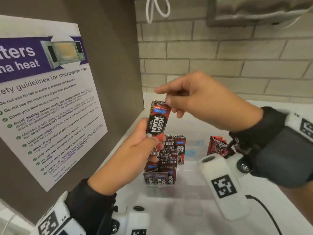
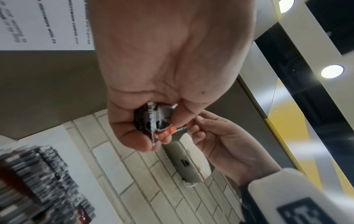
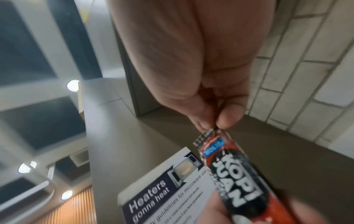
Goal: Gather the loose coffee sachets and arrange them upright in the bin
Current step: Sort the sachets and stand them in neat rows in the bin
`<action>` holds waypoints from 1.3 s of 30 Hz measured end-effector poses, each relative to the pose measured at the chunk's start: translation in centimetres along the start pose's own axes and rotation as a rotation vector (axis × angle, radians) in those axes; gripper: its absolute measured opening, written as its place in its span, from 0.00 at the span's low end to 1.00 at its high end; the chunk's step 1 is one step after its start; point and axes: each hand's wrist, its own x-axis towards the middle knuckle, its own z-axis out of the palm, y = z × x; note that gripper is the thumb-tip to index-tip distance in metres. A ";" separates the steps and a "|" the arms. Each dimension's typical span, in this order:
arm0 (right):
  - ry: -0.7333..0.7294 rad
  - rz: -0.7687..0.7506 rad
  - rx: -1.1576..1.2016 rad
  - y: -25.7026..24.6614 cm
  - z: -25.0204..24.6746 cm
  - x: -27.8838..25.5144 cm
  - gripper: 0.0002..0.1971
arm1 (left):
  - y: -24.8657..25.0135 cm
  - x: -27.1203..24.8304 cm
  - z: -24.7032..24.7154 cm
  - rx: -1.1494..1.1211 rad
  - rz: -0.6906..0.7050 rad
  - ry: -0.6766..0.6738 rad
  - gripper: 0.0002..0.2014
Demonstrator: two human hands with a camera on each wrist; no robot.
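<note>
A red and black Kopi Juan coffee sachet (image 1: 158, 122) stands upright in the air above the bin. My left hand (image 1: 149, 141) grips its lower end, seen from below as crimped foil (image 2: 153, 122) between curled fingers. My right hand (image 1: 169, 103) pinches its top edge (image 3: 210, 133) between thumb and forefinger. Below, a clear plastic bin (image 1: 191, 168) on the white counter holds several sachets (image 1: 166, 160) standing upright at its left side. A few more sachets (image 1: 216, 145) lean at its right side, partly hidden by my right wrist.
A brown side panel carries a microwave safety poster (image 1: 49, 102) close on the left. A beige brick wall (image 1: 220, 65) stands behind the white counter (image 1: 169, 209). A grey dispenser (image 1: 254, 11) and a white cord loop (image 1: 157, 9) hang overhead.
</note>
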 end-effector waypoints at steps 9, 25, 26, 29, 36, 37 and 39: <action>-0.004 0.153 0.269 0.6 -0.9 -0.1 0.05 | 0.6 0.8 0.3 0.023 0.006 0.006 0.14; 0.072 0.311 -0.187 6.9 -1.3 -0.6 0.06 | -1.5 0.6 -2.4 -0.106 0.046 0.278 0.18; 0.060 0.328 -0.207 7.6 -0.8 -0.6 0.06 | -1.8 0.4 -2.5 -0.104 0.039 0.275 0.18; 0.019 0.364 -0.245 9.3 0.9 -0.5 0.08 | -2.7 -0.2 -2.8 -0.085 0.008 0.257 0.18; -0.018 0.379 -0.291 11.5 4.4 -0.2 0.12 | -4.4 -1.3 -3.1 -0.122 -0.050 0.240 0.25; -0.008 0.381 -0.298 11.7 4.8 -0.3 0.13 | -4.5 -1.3 -3.1 -0.124 -0.055 0.240 0.26; 0.011 0.387 -0.308 12.1 5.4 -0.3 0.13 | -4.9 -1.4 -3.1 -0.119 -0.061 0.239 0.27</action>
